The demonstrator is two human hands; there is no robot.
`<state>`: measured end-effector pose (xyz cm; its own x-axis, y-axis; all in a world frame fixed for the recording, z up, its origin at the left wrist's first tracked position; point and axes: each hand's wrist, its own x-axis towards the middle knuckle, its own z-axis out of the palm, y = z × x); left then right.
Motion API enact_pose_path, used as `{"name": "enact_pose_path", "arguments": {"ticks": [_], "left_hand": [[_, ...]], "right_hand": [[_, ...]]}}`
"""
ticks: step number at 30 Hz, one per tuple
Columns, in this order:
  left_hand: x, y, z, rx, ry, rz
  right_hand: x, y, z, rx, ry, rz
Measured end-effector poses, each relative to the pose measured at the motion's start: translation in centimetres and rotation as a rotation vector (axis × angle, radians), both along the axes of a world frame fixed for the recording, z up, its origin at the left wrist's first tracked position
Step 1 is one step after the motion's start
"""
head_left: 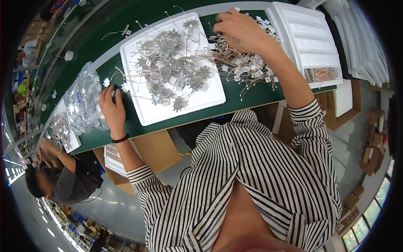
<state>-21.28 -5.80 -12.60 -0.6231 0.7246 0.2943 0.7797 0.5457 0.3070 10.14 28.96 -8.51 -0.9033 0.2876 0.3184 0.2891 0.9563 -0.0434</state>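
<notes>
My left hand (112,110), a dark bead bracelet at its wrist, is at the left edge of a white foam tray (136,110). Its thumb and forefinger close around a small star-shaped metal piece (113,93); similar pieces lie by the fingertips. Heaped on the tray are many silvery star-shaped metal plates (168,67) with thin wires. My right hand (241,31) reaches over a tangled pile of wired white connectors (247,65) right of the tray. Its fingers are curled, and whatever they grip is hidden.
The bench top (126,40) is green. Beside my left hand lies a clear plastic bag (86,101). On the right a white foam box (308,35) holds wire bundles, near stacked foam sheets (361,46). Cardboard boxes (157,151) stand below. A co-worker (71,176) works at the left.
</notes>
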Motion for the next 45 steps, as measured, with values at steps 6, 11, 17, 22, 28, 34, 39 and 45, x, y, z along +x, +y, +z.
{"name": "enact_pose_path", "arguments": {"ticks": [6,11,17,22,28,34,39,45], "left_hand": [[0.5,-0.6,1.4,0.021,-0.125,0.059],[0.4,-1.2,1.1,0.000,-0.115,0.052],[0.3,-1.5,0.7,-0.015,-0.077,-0.004],[0.8,-1.5,0.6,-0.047,-0.010,0.003],[1.5,-0.8,0.2,-0.092,0.063,-0.068],[2.3,-1.8,1.2,-0.054,0.010,-0.045],[3.1,-0.6,1.7,0.111,-0.052,0.064],[4.9,0.4,4.2,0.673,-0.551,0.354]], "right_hand": [[2.0,1.4,2.2,-0.237,-0.052,0.001],[4.4,1.3,5.8,-0.402,0.220,-0.101],[6.4,-1.2,5.9,-0.540,0.037,-0.451],[6.2,-2.0,3.2,-0.274,0.264,-0.271],[3.0,-3.9,2.4,-0.272,0.247,-0.011],[3.3,-4.2,1.7,-0.323,0.124,0.030],[4.2,-5.5,4.0,-0.620,0.704,-0.285],[1.8,-6.3,7.8,-1.089,1.117,-0.155]]}}
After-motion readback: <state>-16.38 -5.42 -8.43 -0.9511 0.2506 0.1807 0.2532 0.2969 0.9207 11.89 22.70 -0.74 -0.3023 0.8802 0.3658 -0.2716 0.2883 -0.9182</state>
